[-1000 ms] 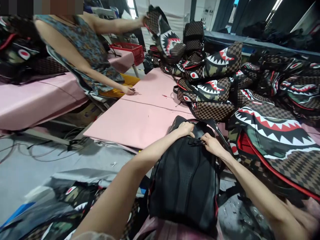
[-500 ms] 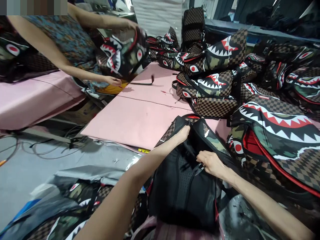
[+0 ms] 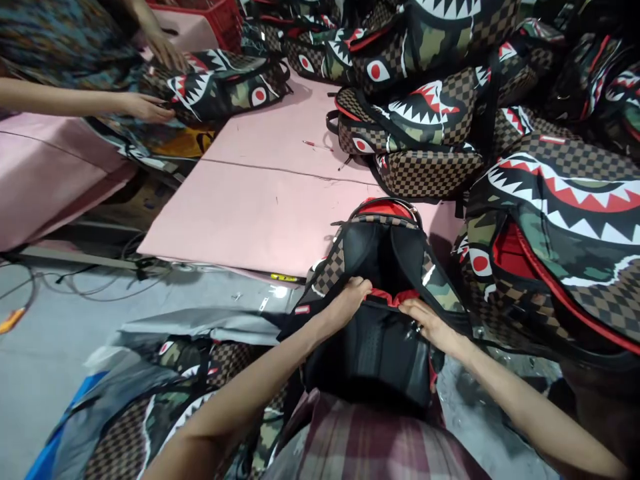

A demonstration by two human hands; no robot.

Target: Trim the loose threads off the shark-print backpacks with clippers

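Note:
A backpack (image 3: 365,357) with a black back panel leans against the pink table's edge, in front of my body. My left hand (image 3: 351,300) is closed on the edge of a red-lined opening across the panel. On the opposite end of that edge, my right hand (image 3: 425,323) is closed too, and the red lining (image 3: 393,298) shows between them. A small shiny metal thing (image 3: 415,327) shows at my right hand; its kind I cannot make out. The black shoulder straps (image 3: 407,250) lie above my hands, and the backpack's top gapes, showing red inside.
Shark-mouth backpacks (image 3: 430,110) are piled on the pink table (image 3: 240,220), with a large one (image 3: 565,220) close on my right. Others (image 3: 125,433) lie low at my left. Across the table, a co-worker's hands (image 3: 147,107) touch another backpack (image 3: 225,83). Cables (image 3: 90,290) trail over the floor.
My left hand has come down from the straps to the panel's edge, and the red lining now shows between my hands. The co-worker's backpack has been lowered onto the table.

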